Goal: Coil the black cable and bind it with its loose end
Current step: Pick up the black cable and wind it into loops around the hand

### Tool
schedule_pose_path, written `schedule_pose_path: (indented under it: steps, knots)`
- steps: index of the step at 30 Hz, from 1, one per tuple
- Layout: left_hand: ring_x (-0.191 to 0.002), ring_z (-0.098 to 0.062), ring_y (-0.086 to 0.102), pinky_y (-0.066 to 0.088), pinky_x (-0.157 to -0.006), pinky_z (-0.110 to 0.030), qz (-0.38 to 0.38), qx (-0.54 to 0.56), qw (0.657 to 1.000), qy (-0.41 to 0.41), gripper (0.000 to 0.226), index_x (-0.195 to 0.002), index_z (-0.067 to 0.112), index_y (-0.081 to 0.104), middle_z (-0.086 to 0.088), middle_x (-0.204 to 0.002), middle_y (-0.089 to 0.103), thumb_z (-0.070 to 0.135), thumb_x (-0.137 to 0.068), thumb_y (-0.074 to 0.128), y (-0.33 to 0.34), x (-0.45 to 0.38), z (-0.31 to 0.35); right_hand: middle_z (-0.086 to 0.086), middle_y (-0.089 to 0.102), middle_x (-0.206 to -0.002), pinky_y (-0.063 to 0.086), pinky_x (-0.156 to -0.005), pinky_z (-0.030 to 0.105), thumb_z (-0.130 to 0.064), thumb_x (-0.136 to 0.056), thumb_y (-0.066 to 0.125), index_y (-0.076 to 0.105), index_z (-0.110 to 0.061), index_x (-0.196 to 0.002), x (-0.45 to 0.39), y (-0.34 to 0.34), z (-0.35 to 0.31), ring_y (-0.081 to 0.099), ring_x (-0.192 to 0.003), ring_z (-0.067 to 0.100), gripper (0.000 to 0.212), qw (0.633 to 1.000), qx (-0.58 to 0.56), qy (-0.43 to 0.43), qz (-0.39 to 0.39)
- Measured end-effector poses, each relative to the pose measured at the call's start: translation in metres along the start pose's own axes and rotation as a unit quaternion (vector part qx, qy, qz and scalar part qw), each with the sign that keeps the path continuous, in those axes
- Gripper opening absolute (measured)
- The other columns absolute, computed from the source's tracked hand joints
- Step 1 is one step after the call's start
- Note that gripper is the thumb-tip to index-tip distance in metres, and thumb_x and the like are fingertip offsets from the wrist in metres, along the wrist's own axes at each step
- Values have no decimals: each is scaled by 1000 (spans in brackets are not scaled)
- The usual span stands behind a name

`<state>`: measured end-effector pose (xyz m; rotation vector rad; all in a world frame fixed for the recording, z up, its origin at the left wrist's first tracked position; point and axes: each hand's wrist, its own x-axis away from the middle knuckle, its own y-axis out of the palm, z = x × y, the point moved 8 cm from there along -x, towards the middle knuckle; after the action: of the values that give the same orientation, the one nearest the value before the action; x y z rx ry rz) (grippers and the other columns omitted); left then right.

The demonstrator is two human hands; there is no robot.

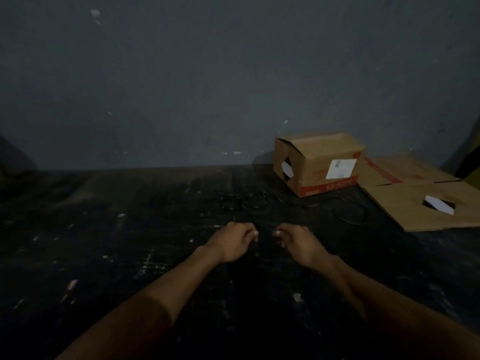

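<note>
1. Dim grey wall [181,87] fills the upper frame; below it a dark, scuffed floor [104,255] carries a cardboard box [317,165] and flattened cardboard [420,201] at centre right.
2. At mid-frame the left hand [231,242] and right hand [298,242] sit close together, each curled with fingertips pinched, apparently on a thin strand of the black cable [244,201]; the gloom hides the contact, so I cannot tell for sure.
3. Loose loops of the cable lie on the floor just beyond the hands; another dark loop [350,213] lies nearer the cardboard.
4. Judged from this, coiling has barely begun.
5. Next calls for drawing slack in and laying even loops.
</note>
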<state>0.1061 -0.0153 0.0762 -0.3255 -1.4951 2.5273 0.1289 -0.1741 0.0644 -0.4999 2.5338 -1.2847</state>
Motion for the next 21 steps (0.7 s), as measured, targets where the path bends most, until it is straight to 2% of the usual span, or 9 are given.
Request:
schedule_pose_path:
  steps: [2,4,8,10,13,15,17,21]
  knots:
    - [-80,-10,60,47,-75,-31,1,50,999,0,27,-90,25,65,6,-85,65,33,-100,42,-13,-3,2,-10,64,-82,51,-71,32,-30,-100,41,60,-36,-93,-6,-25,-7,63,-76,7,22,999,-38,-11,20]
    - [-68,-3,55,44,-66,-27,9,93,996,-2,29,-86,26,64,11,-73,59,33,-101,41,-27,-4,4,-8,64,-81,50,-66,29,-31,-100,40,60,-37,-96,-11,-52,-17,63,-71,7,21,996,-58,-30,65]
    - [-63,-9,57,49,-69,-32,20,152,988,-7,32,-82,26,64,7,-67,55,37,-100,41,-48,-5,6,-8,60,-79,54,-75,44,-25,-100,42,65,-19,-107,-20,-98,-28,62,-79,19,24,981,-103,-35,161]
    - [-61,-7,55,48,-64,-27,19,188,982,-15,33,-82,24,65,7,-66,53,40,-99,42,-54,-5,7,-3,60,-84,55,-76,44,-19,-100,43,63,-13,-114,-24,-106,-32,61,-80,20,24,981,-109,-36,157]
    - [-52,-4,49,44,-54,-24,29,238,970,-25,36,-82,20,66,9,-60,50,41,-99,42,-62,-7,13,-5,59,-103,54,-69,28,-14,-98,49,57,-17,-123,-24,-102,-46,61,-88,12,26,983,-128,-76,104]
    - [-47,-1,45,39,-49,-21,40,266,963,-33,37,-83,19,66,12,-57,49,42,-99,42,-67,-9,18,-7,60,-107,50,-67,22,-17,-97,51,59,-19,-119,-24,-101,-54,60,-90,11,23,985,-104,-103,89]
    - [-46,-1,42,37,-48,-20,44,310,949,-41,37,-83,19,67,14,-54,46,41,-99,42,-67,-10,22,-8,61,-96,47,-63,21,-23,-98,49,61,-23,-109,-25,-104,-57,60,-81,9,17,986,-75,-110,97]
    - [-44,-4,36,34,-46,-20,16,385,922,-41,36,-83,16,66,9,-57,39,38,-100,43,-62,-9,34,-10,60,-84,37,-60,20,-22,-100,43,61,-21,-101,-24,-125,-55,55,-74,3,18,977,-86,-95,172]
